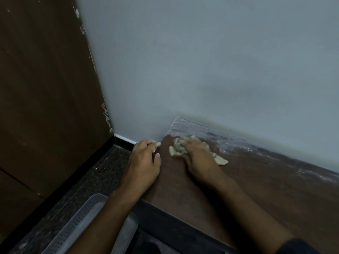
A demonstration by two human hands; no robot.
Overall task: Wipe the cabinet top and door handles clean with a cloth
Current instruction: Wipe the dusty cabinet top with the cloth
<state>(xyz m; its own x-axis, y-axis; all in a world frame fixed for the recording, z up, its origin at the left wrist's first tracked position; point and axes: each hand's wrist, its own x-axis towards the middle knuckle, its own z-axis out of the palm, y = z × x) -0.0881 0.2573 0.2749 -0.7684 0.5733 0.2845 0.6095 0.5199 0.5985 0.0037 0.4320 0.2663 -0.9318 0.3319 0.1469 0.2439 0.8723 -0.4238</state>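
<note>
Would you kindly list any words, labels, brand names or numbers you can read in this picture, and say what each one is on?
There are none: no text shows on the cabinet top, the cloth, the wall, the dark wooden panel or the perforated metal tray.

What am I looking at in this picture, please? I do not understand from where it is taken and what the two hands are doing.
There is no machine here. The one picture comes from a camera worn on a person's head, looking down at their own bare hands. The right hand presses a pale crumpled cloth on a brown cabinet top, near its corner by the grey wall. The strip of top along the wall looks whitish, perhaps dust. The left hand holds nothing and rests at the top's left edge. Lower left, a grey perforated tray stands on the floor.
</note>
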